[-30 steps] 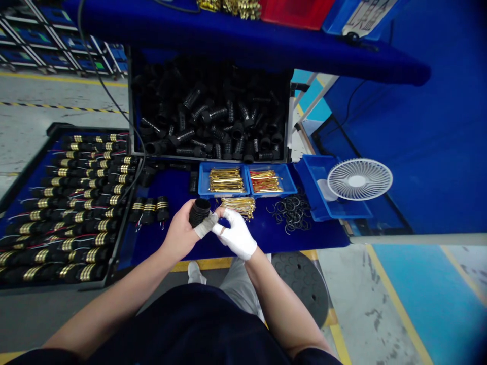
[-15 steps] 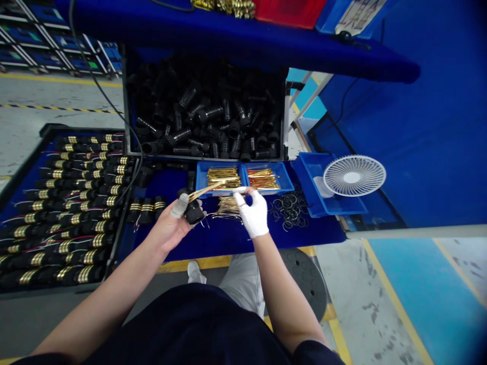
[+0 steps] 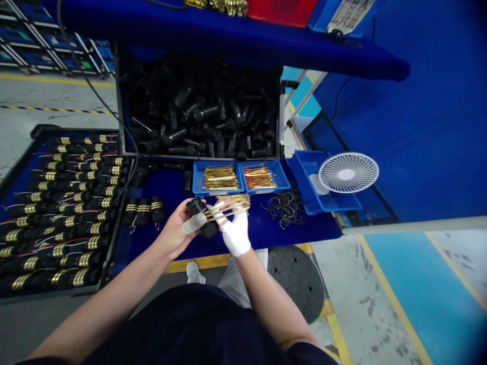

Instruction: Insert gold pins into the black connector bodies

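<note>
My left hand [image 3: 178, 229], its thumb wrapped in a grey finger cot, grips a black ribbed cylinder part [image 3: 201, 219] over the blue work surface [image 3: 274, 230]. My right hand [image 3: 233, 228], in a white glove, pinches a few thin gold strips [image 3: 224, 209] whose ends lie against the black part. A loose pile of gold strips [image 3: 238, 199] lies just behind my hands. Two small blue trays of gold strips [image 3: 219, 178] and gold strips with red ends [image 3: 262, 177] stand behind that.
A big bin of black ribbed parts [image 3: 201, 116] fills the back. On the left, a tray [image 3: 57, 203] holds rows of black parts with gold bands. Black rings [image 3: 285, 207] lie to the right, beside a white fan [image 3: 348, 172] in a blue tray. A black stool [image 3: 297, 284] stands below.
My right hand reached to the trays and picked up gold strips, then came back down with them to the black part in my left hand. The view shifted slightly.
</note>
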A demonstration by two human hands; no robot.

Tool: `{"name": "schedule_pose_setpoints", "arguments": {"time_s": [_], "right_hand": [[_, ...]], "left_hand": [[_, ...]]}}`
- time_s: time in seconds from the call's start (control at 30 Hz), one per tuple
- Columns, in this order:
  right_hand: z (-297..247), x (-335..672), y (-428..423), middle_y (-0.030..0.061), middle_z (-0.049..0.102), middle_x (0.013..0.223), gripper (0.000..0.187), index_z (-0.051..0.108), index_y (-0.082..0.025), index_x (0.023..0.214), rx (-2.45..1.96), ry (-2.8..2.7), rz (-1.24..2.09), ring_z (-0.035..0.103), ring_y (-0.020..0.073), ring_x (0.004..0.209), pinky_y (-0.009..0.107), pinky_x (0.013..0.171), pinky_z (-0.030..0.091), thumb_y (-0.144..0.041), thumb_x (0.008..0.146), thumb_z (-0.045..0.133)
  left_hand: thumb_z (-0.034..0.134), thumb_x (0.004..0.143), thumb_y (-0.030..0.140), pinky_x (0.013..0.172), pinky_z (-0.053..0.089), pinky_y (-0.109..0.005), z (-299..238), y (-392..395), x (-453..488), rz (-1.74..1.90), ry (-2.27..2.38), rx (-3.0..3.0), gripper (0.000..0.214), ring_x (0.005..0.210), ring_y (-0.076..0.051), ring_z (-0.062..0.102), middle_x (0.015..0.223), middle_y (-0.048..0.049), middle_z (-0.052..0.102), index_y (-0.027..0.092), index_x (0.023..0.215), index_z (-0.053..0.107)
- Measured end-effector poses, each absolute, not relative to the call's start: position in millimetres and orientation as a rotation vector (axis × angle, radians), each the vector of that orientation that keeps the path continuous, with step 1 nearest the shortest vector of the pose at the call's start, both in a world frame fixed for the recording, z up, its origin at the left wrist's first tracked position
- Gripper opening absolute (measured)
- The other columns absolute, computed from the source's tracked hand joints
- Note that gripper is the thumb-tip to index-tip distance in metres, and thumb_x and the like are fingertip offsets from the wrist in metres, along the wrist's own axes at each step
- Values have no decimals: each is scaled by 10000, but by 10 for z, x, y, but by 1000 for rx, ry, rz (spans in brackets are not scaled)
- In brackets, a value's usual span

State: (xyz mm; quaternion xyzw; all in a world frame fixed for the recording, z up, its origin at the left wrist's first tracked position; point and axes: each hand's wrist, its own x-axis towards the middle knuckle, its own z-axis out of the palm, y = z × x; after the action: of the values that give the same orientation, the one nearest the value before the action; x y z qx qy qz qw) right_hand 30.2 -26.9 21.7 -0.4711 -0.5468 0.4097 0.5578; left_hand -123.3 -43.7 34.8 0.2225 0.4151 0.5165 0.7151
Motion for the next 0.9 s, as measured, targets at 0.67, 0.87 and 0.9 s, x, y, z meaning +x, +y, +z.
{"name": "schedule_pose_setpoints", "arguments": {"time_s": [0.67,0.87,0.9], "right_hand": [[301,569,-357,9,667,823,87,597,-225,825,-1302,-1651,931,641,196,806,329,818,493,-281,891,590],[249,709,-404,39,667,804,212,612,-239,744,-947,-2065,884,601,197,764,333,753,464,-354,922,624],[251,730,-395,38,661,781,235,608,-237,727,-928,-2027,894,594,195,743,335,734,458,-363,925,625]], "left_hand": [[945,599,348,599,547,-256,292,-476,-1155,922,1039,556,413,651,-154,657,769,-27,690,146,847,684],[940,606,340,565,520,-254,233,-399,-1202,863,1023,587,385,605,-160,651,742,-59,712,115,822,714],[935,619,343,587,531,-261,235,-379,-1213,857,1021,588,389,631,-169,665,763,-67,722,113,849,722]]}}
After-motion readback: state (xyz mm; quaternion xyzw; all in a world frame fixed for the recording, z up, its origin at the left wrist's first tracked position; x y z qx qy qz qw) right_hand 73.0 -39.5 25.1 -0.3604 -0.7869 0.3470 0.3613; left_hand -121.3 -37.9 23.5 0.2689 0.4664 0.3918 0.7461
